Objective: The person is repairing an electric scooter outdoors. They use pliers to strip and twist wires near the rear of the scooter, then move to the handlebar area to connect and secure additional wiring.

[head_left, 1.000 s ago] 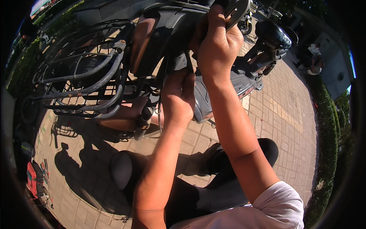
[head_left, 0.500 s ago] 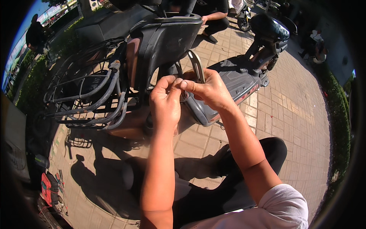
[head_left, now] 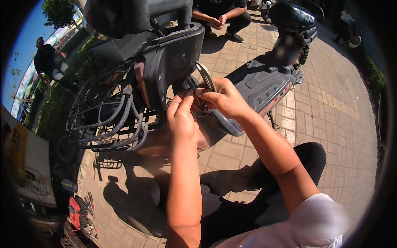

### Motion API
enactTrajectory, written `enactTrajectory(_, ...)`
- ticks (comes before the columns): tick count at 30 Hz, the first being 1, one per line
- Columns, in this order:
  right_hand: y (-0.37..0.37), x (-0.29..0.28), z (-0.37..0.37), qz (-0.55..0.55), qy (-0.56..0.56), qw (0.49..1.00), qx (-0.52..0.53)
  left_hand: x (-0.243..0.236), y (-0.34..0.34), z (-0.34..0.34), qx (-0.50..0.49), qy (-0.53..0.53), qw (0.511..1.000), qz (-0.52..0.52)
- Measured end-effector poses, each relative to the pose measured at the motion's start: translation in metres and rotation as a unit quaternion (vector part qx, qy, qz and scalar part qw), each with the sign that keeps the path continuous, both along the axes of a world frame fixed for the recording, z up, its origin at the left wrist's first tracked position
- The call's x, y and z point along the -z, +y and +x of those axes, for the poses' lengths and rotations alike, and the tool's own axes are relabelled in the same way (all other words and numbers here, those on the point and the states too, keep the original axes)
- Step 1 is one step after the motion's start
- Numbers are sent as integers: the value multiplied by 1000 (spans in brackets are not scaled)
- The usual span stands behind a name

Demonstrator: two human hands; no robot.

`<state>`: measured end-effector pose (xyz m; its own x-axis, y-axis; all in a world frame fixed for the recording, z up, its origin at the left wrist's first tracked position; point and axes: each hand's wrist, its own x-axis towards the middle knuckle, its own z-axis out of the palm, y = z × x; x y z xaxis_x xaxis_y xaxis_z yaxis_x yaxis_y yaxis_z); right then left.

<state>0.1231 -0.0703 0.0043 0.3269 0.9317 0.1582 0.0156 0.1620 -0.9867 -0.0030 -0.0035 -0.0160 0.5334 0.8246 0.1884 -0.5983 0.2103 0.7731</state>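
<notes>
My right hand [head_left: 225,101] is closed round a slim, curved, pale-edged strip with a slot [head_left: 203,75], probably metal, which stands up from its fingers. My left hand [head_left: 182,120] is beside it, fingers bent together at the lower part, where some dark piece shows; exactly what it pinches is hidden. Both are at the front of the scooter's black plastic rear body [head_left: 167,62], between the grey wire basket [head_left: 111,122] and the black ribbed footboard [head_left: 258,82].
A squatting person [head_left: 219,16] clasps their hands beyond the scooter; another person [head_left: 47,58] is at left, others [head_left: 349,29] at far right. A red toolbox [head_left: 77,211] with tools lies on the paving [head_left: 322,124] by a board [head_left: 29,165]. The handlebar end [head_left: 293,22] points right.
My right hand has come down from high on the scooter, bringing the slotted strip beside my left hand, whose fingers have shifted. The view has tilted up, showing more of the squatting person.
</notes>
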Motion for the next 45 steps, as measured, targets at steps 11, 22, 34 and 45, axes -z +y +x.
enactTrajectory(11, 2, -1, -3, 34, 90, 994, -58, 17, 15, -2, -60, 99, 984, 134)
enactTrajectory(22, -1, 4, 10, 15, -51, 998, -15, 16, 1, 10, -35, -12, 996, 81)
enactTrajectory(34, 20, -68, -37, 322, 56, 942, 78, 3, -14, 7, -49, 28, 997, 54)
enactTrajectory(45, 33, -65, -41, 302, -3, 949, 85, 11, -11, 6, -39, -4, 997, 69)
